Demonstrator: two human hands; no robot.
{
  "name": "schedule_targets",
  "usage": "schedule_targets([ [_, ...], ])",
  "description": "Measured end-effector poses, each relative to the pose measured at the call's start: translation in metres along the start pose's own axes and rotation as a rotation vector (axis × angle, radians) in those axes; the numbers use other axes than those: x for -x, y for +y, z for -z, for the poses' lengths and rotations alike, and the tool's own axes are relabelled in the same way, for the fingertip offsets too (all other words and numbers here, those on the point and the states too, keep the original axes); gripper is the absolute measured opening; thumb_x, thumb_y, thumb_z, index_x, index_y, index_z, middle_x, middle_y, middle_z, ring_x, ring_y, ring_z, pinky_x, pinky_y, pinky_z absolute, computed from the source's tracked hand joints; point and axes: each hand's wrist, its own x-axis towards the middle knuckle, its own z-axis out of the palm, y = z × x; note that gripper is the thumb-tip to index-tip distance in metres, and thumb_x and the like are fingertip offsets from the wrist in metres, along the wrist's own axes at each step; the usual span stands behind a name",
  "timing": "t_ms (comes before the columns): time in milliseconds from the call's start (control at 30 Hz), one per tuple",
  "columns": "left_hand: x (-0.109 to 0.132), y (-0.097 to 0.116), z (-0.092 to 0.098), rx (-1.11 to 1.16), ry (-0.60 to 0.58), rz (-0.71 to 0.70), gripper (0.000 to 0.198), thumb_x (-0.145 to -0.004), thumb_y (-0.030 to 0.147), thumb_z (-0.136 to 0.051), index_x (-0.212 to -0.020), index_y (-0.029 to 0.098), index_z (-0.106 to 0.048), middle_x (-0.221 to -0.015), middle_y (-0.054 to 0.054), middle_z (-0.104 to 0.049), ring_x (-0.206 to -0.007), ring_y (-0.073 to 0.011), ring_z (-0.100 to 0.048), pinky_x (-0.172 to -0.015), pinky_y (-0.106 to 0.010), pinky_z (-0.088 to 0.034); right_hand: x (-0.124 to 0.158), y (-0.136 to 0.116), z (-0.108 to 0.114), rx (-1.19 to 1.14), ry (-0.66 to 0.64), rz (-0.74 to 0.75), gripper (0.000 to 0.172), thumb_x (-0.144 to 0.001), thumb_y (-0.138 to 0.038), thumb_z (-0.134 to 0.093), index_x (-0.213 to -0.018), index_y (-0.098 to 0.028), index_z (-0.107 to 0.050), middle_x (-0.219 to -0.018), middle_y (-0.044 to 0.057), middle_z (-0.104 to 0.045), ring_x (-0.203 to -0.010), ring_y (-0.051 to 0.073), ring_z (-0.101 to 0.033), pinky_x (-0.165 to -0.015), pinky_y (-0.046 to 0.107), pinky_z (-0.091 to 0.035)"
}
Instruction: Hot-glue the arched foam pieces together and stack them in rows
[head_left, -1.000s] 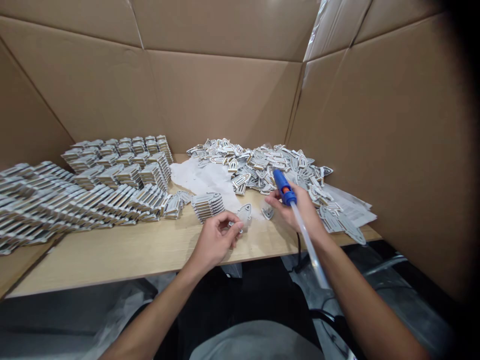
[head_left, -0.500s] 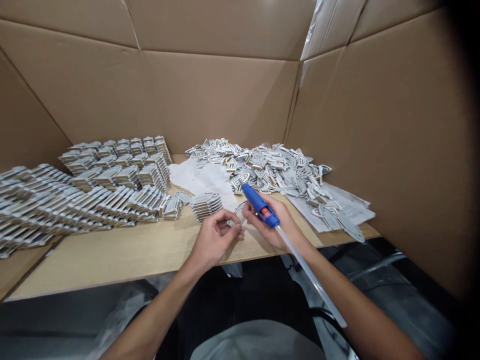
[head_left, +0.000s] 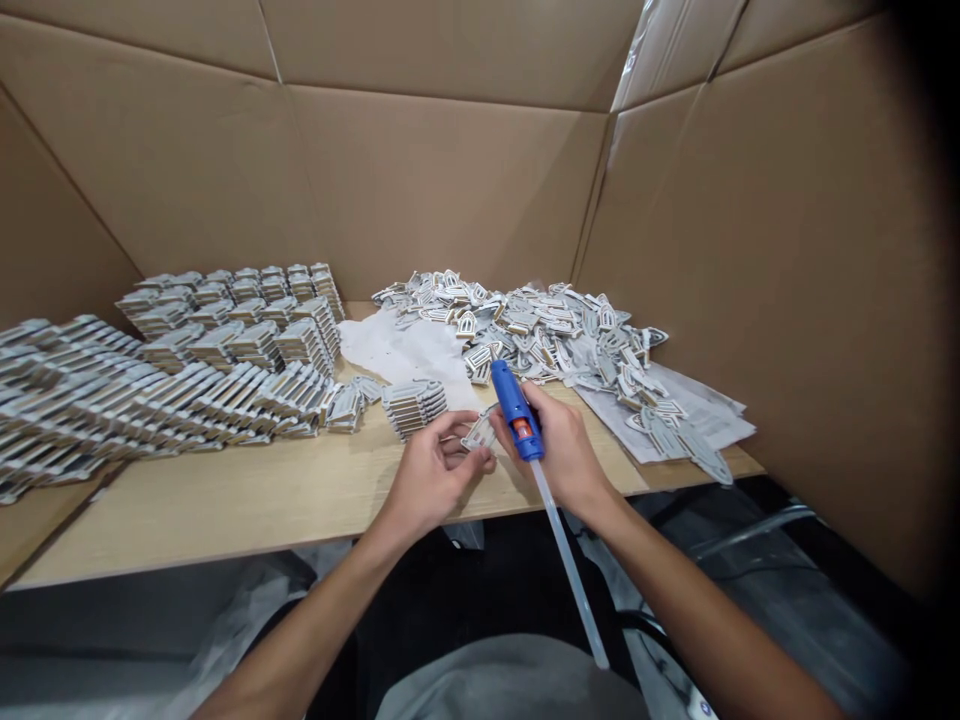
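One small grey piece [head_left: 480, 432] is showing between the curled, pinching fingers of the left hand [head_left: 437, 468], low over the surface [head_left: 262, 500], while the right hand [head_left: 562, 440] is wrapping firmly round a blue glue gun [head_left: 510, 388]. Rows of stacked pieces [head_left: 255, 345] are filling the left, looking done; a loose heap [head_left: 532, 325] is lying behind, rightward, presumably left to do. Fingers are covering part of the piece, stacks are running out of view leftward, and I'm not managing to tell whether the right fingertips are touching it.
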Motion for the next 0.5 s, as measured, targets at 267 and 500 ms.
schedule_targets([
  [267,-0.0019,0.002,-0.0023,0.119,0.012,-0.018,0.049,-0.076,0.048,-0.091,-0.097,0.015,-0.061,-0.092,-0.003,-0.069,-0.08,-0.0173,-0.073,-0.073,-0.034,-0.069,-0.0016,-0.0065,-0.0017,0.046,0.035,0.132,0.019,-0.089,-0.03,-0.067,-0.094,-0.022,-0.051,-0.104,0.008,-0.061,-0.086,0.022,-0.059,-0.073,0.03,-0.045],
  [500,0.0005,0.0062,-0.0041,0.202,-0.069,-0.006,0.057,-0.078,0.049,-0.09,-0.104,0.02,-0.048,-0.092,-0.002,-0.073,-0.081,-0.0196,-0.077,-0.076,-0.035,-0.068,-0.0009,-0.0049,0.0041,-0.196,-0.055,-0.053,0.023,-0.092,-0.039,-0.071,-0.101,-0.021,-0.061,-0.088,0.002,-0.068,-0.068,0.017,-0.061,-0.066,0.028,-0.048],
])
